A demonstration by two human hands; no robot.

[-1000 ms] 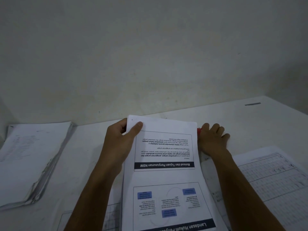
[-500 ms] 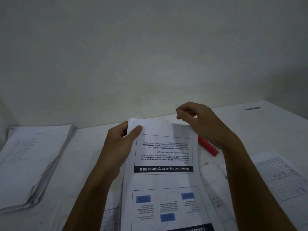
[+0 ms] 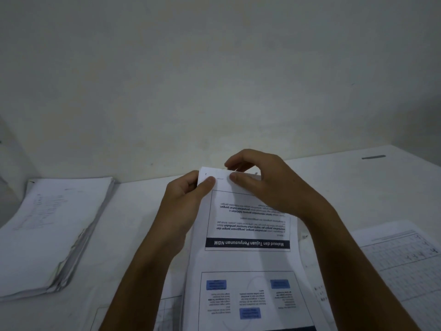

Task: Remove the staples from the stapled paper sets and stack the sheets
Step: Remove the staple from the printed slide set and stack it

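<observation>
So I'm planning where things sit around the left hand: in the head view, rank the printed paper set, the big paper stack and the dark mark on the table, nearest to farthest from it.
1. Printed paper set: pinched at its top corner by the left hand.
2. Paper stack: lying off to the left.
3. Dark mark: far right on the table.

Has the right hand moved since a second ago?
Yes. The right hand has left the table beside the paper set and now pinches the set's far edge, opposite the left hand.
</observation>
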